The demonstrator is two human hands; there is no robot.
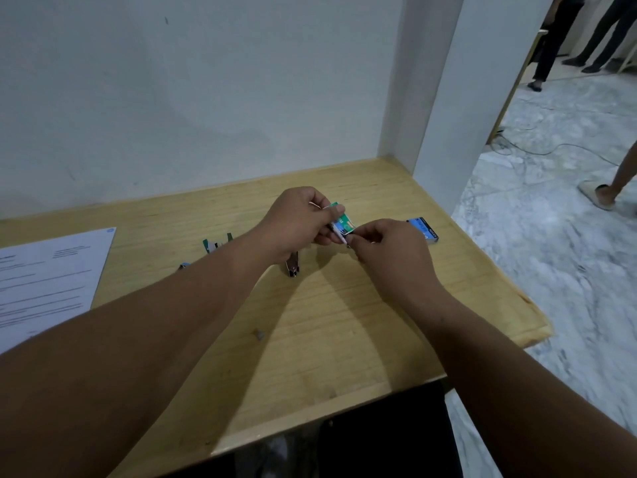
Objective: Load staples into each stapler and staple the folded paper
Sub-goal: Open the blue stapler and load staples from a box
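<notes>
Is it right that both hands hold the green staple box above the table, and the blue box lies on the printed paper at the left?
Not quite. In the head view the blue box lies on the bare wooden table at the right, apart from the printed paper. Both hands, left and right, do hold the green staple box.

The light yellow wooden bench (pixel 344 322) shows fine straight grain running along its length. On it lies a white printed paper sheet (pixel 48 281) with grey lines of text (a few lines look reddish, though the print is too small to be sure). A small green and white cardboard staple box (pixel 342 225) carries teal markings. The blue rectangular staple box (pixel 423 228) has white lettering. A teal and silver metal stapler (pixel 216 243) stands open. The grey-white marble floor (pixel 568 253) is veined.
</notes>
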